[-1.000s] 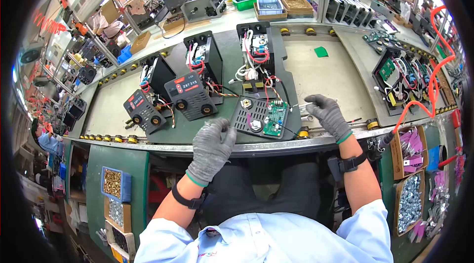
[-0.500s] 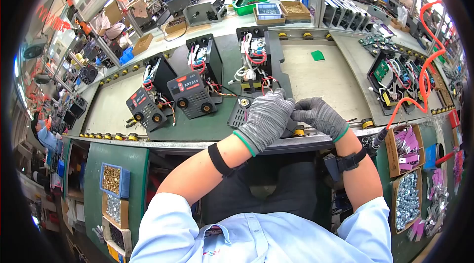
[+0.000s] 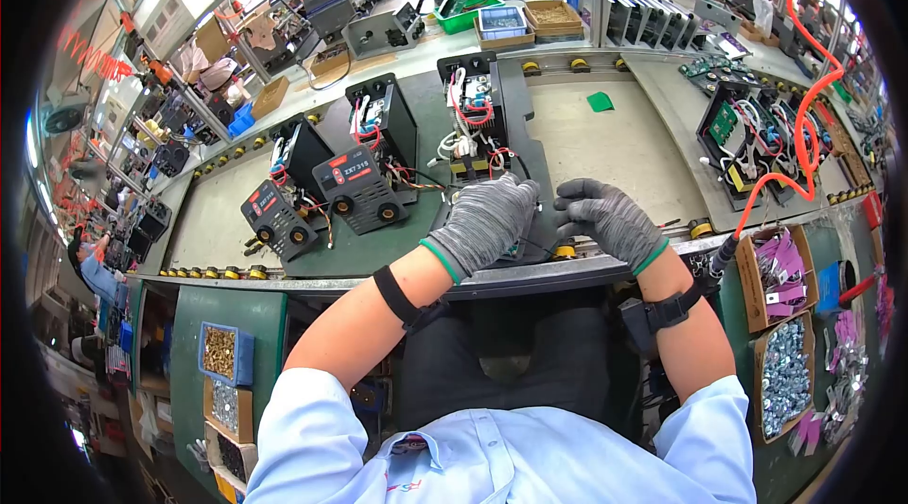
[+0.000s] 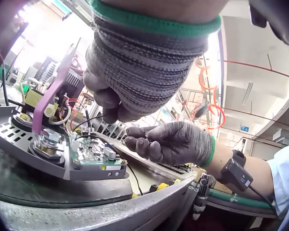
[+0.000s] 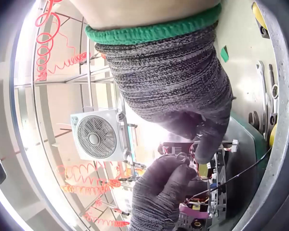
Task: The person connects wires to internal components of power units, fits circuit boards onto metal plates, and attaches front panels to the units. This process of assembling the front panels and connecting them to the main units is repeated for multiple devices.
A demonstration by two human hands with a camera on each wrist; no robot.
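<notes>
My gloved left hand (image 3: pixel 487 220) is over a black slotted front panel, hiding most of it in the head view. In the right wrist view its thumb and finger pinch a small metal washer (image 5: pixel 182 158). The panel (image 4: pixel 50 166) lies flat, with a green circuit board (image 4: pixel 94 151), a large bolt with nut (image 4: pixel 49 144) and a purple strip (image 4: pixel 47 103) standing up beside that. My gloved right hand (image 3: pixel 610 220) is held just to the right, fingers curled, with a small metal piece (image 4: pixel 147 136) between thumb and fingers.
Two upright ZX7 315 panels (image 3: pixel 352 184) with open black units stand at left. Another open unit (image 3: pixel 473 112) is behind my left hand. A red coiled hose (image 3: pixel 804 126) hangs at right. Wrenches (image 5: pixel 264 96) lie by the bench edge; boxes of hardware (image 3: pixel 783 376) flank me.
From standing apart, my hands came together over the panel's right side. Since then they have parted a little, the left drawing back left over the panel with the washer.
</notes>
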